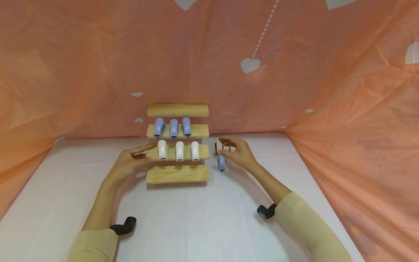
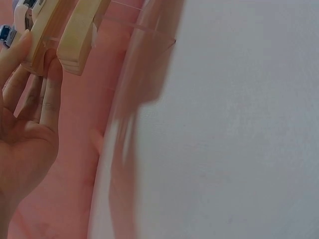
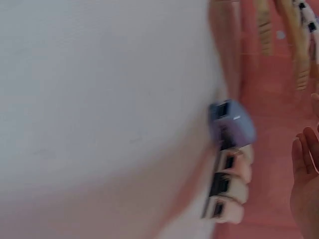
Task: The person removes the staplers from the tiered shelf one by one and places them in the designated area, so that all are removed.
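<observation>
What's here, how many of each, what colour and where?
Wooden boards: four, yellowish, tiered at centre
Shelved staplers: three, purple, second board from top
Lone stapler: one, purple, right of boards
White staplers: three, white, third board
Pale staplers: count unclear, whitish, behind lone stapler
Tabletop: one, white, underneath
Cloth: count unclear, orange, behind tabletop
Wrist devices: two, black, forearms
Sleeves: two, beige, below
Left hand: one, bare, boards' left end
Right hand: one, bare, near pale staplers

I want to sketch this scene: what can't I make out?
Head view: parts of the pale staplers, covered by the right hand.
Left wrist view: the left hand, some of its fingers partly behind a wooden shelf.
Right wrist view: the lilac stapler's details, blurred; the right hand, cut off by the right edge.
</observation>
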Motion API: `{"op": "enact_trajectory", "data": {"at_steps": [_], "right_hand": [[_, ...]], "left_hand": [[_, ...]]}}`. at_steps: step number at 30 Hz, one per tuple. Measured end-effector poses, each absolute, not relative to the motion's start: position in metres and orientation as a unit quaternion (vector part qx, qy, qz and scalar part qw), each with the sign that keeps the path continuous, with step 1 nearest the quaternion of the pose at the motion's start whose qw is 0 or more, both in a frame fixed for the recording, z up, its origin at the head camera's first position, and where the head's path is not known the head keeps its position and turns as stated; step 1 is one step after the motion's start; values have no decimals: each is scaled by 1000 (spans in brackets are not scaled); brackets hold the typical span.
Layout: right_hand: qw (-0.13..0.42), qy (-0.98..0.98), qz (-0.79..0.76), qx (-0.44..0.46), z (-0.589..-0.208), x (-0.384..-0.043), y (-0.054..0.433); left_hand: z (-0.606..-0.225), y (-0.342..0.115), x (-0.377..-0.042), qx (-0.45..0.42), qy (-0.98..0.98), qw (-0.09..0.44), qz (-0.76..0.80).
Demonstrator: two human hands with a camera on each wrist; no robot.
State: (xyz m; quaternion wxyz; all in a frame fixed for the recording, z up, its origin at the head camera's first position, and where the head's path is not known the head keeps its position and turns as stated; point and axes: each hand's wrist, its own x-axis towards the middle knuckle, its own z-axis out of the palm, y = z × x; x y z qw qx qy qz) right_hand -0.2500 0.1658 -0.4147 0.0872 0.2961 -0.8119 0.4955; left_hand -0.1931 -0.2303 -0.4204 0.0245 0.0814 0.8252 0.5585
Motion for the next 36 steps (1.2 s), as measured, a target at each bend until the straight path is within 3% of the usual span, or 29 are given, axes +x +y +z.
{"op": "enact_trajectory", "data": {"at_steps": [8,16,27,36], "right_hand": [[95,-798,495,331,-360,-235,140],[87,-780,500,367,-366,-262,125],[0,-785,501,364,-352,-273,98],[-29,-809,476,344,-342,-282,81]], "left_hand": [[-420,-230,-193,84,826,20,557],[-418,-230,-193,95,818,15,567],[-421,-229,-196,78,817,30,571],[-419,-231,-194,80,819,27,567]]}}
